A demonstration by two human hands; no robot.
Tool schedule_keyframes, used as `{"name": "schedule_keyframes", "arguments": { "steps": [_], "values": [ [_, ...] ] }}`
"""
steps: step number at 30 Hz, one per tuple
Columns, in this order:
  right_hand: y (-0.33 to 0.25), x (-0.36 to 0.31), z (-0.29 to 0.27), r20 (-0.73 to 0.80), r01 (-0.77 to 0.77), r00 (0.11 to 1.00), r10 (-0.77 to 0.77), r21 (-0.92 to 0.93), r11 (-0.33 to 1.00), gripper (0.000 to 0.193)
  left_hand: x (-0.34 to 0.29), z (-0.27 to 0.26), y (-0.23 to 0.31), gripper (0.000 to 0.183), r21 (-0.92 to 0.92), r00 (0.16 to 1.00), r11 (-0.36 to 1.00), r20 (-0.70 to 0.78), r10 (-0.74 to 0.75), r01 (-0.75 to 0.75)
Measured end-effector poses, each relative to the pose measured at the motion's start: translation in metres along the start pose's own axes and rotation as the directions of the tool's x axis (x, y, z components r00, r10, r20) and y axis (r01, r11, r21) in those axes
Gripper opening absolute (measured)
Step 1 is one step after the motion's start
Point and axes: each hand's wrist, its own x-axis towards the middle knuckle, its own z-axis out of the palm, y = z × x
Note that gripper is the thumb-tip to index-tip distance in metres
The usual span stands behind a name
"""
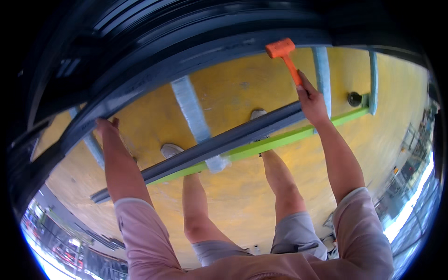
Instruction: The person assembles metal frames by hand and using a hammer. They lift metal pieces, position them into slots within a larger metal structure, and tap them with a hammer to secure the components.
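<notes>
An orange mallet point(282, 47) is in my right hand point(313, 102), its handle wrapped by my fingers. The mallet's head is up against or just in front of a long dark grey metal profile point(186, 58) that spans the far side; I cannot tell whether they touch. At the left, my left hand point(108, 127) grips the near edge of that same profile, with some fingertips hidden by it. Between my arms and the far profile lies a second, loose-looking dark profile point(224, 139), slanting up to the right and passing beneath my left forearm.
A green beam point(280, 139) on a frame with pale blue crossbars point(190, 107) runs beside the loose profile. A dark wheel point(354, 98) sits at its right end. My shoes point(171, 150) stand on the yellow floor point(233, 84). More dark profiles are stacked at the back.
</notes>
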Motion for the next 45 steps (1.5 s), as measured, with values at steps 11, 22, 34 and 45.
{"name": "schedule_keyframes", "arguments": {
  "steps": [11,22,34,45],
  "values": [
    [0.079,0.01,-0.084,0.189,-0.336,0.942,0.279,0.579,0.743,0.05,-0.373,0.132,-0.044,0.08,0.094,-0.032,-0.353,0.942,0.335,-0.931],
    [0.175,0.179,-0.22,-0.263,-0.175,0.833,0.486,0.709,0.683,0.034,-0.392,0.2,-0.041,0.094,0.123,0.134,-0.531,0.991,0.017,-0.838],
    [0.133,0.15,-0.218,-0.047,-0.15,0.983,0.176,0.339,0.929,0.056,-0.382,0.196,-0.045,0.095,0.137,0.157,-0.549,0.988,0.01,-0.824],
    [0.113,0.15,-0.218,0.08,-0.093,0.993,0.083,0.126,0.988,0.054,-0.384,0.195,-0.041,0.094,0.114,0.132,-0.586,0.991,0.012,-0.802]
  ]
}}
